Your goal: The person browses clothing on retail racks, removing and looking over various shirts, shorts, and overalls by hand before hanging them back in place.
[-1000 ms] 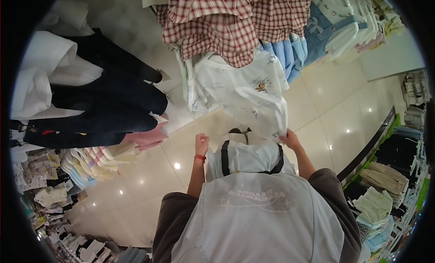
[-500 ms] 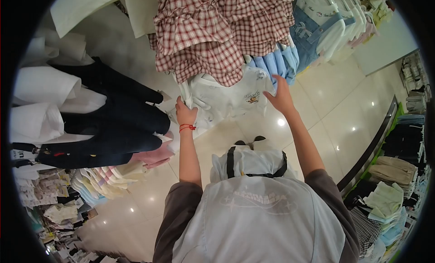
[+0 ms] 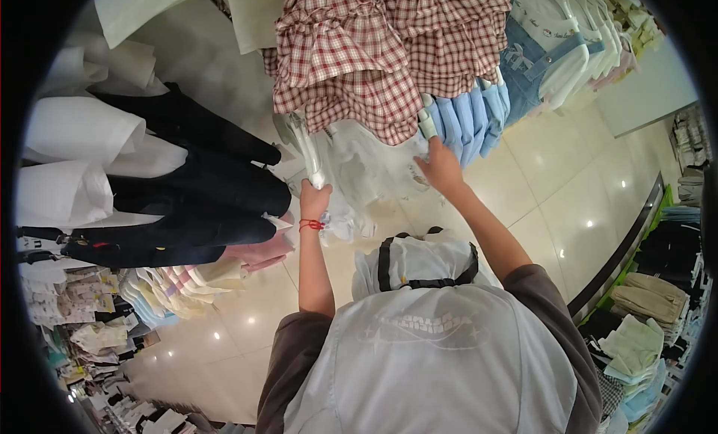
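My left hand (image 3: 315,200) is closed around the end of a white garment (image 3: 309,154) that hangs at the left of the rack. Between my hands is a white printed shirt (image 3: 374,165), partly blurred, below the red checked dresses (image 3: 344,60). My right hand (image 3: 441,167) is at the shirt's right side, by the light blue garments (image 3: 464,120). Its thumb and fingers are apart, and its fingertips reach a pale hanger end or sleeve; a grip on it cannot be made out.
Dark and white garments (image 3: 187,187) hang at the left, with pastel clothes (image 3: 179,284) below them. Denim and white outfits (image 3: 553,60) hang at the upper right. Folded clothes (image 3: 651,299) lie on a shelf at the right, behind a dark curved edge (image 3: 621,247).
Both hands have reached up to the rack from lower down. My right hand let go of the printed shirt's hem. Most recently, my left hand closed on the white garment, and the shirt moved and blurred.
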A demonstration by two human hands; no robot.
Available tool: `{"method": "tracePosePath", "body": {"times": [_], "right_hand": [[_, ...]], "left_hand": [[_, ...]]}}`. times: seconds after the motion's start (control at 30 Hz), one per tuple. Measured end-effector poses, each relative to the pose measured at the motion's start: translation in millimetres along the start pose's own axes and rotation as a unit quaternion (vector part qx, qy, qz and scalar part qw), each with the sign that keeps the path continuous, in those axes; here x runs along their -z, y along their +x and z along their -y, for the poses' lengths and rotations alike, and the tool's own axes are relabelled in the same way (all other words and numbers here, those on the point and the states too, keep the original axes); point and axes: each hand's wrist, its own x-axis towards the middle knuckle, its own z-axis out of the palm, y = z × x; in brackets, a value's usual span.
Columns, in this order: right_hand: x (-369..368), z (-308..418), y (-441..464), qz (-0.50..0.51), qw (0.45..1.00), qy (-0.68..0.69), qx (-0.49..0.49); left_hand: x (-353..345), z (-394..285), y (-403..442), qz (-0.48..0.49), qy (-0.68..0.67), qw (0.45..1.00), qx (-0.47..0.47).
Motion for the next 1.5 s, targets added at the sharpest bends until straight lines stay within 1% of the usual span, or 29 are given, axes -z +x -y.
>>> {"method": "tracePosePath", "body": {"times": [0.07,0.1,0.2,0.3,0.43,0.5,0.63,0.7,0.77,0.8,0.87,0.9,1.0,1.03,1.1,1.17,1.2,1.23,1.27,1.3,1.4,1.43,1.47,1.5], "right_hand": [[-12,15,-8,0.040,0.999,0.032,-0.019],[-20,19,-12,0.046,0.998,0.036,-0.002],[-50,27,-18,0.130,0.989,0.075,-0.011],[-60,43,-19,0.187,0.979,0.074,-0.021],[-72,46,-20,0.214,0.971,0.106,-0.007],[-79,42,-16,0.220,0.970,0.105,-0.004],[-81,32,-2,0.288,0.943,0.151,0.065],[-74,30,8,0.330,0.926,0.167,0.082],[-82,18,19,0.290,0.941,0.104,0.138],[-85,14,25,0.270,0.946,0.074,0.165],[-78,20,29,0.222,0.952,0.070,0.197],[-76,22,32,0.199,0.954,0.067,0.214],[-91,14,43,0.053,0.942,0.054,0.326],[-102,13,48,0.099,0.968,0.080,0.214],[-116,13,63,0.072,0.986,0.046,0.143],[-127,19,77,-0.048,0.976,-0.022,0.209],[-131,23,84,-0.113,0.964,-0.059,0.232],[-126,30,90,-0.011,0.982,-0.046,0.183],[-122,37,95,0.091,0.986,-0.033,0.132],[-126,31,97,0.096,0.984,0.099,0.116],[-88,63,93,0.157,0.984,-0.071,0.054],[-82,63,100,0.277,0.959,-0.056,-0.028],[-97,46,97,0.219,0.968,0.119,-0.005],[-124,18,92,0.154,0.944,0.290,0.016]], "left_hand": [[-7,-5,-3,0.024,-0.026,0.999,-0.008],[-13,-7,-5,0.035,-0.041,0.998,-0.016],[-32,-11,1,0.064,-0.074,0.994,-0.042],[-45,-23,2,0.091,-0.112,0.988,-0.055],[-56,-29,9,0.118,-0.145,0.980,-0.075],[-61,-30,16,0.113,-0.120,0.984,-0.072],[-66,-29,25,0.062,-0.087,0.993,-0.045],[-69,-21,27,0.032,-0.119,0.988,-0.098],[-73,-10,31,0.015,-0.149,0.979,-0.138],[-71,-17,25,-0.015,-0.184,0.972,-0.144],[-67,-38,4,-0.074,-0.254,0.953,-0.150],[-65,-43,3,-0.103,-0.152,0.957,-0.225],[-56,-57,-2,-0.127,-0.059,0.959,-0.247],[-56,-55,3,-0.116,-0.074,0.955,-0.263],[-56,-52,9,-0.077,-0.100,0.966,-0.227],[-54,-51,10,-0.040,-0.134,0.972,-0.189],[-53,-51,10,-0.042,-0.132,0.974,-0.180],[-53,-51,10,-0.043,-0.130,0.976,-0.170],[-54,-51,9,-0.044,-0.129,0.978,-0.161],[-53,-52,7,-0.051,-0.117,0.979,-0.158],[-59,-47,8,-0.099,-0.087,0.975,-0.182],[-61,-47,8,-0.101,-0.091,0.974,-0.181],[-62,-46,8,-0.099,-0.092,0.976,-0.170],[-63,-47,7,-0.097,-0.093,0.978,-0.161]]}}
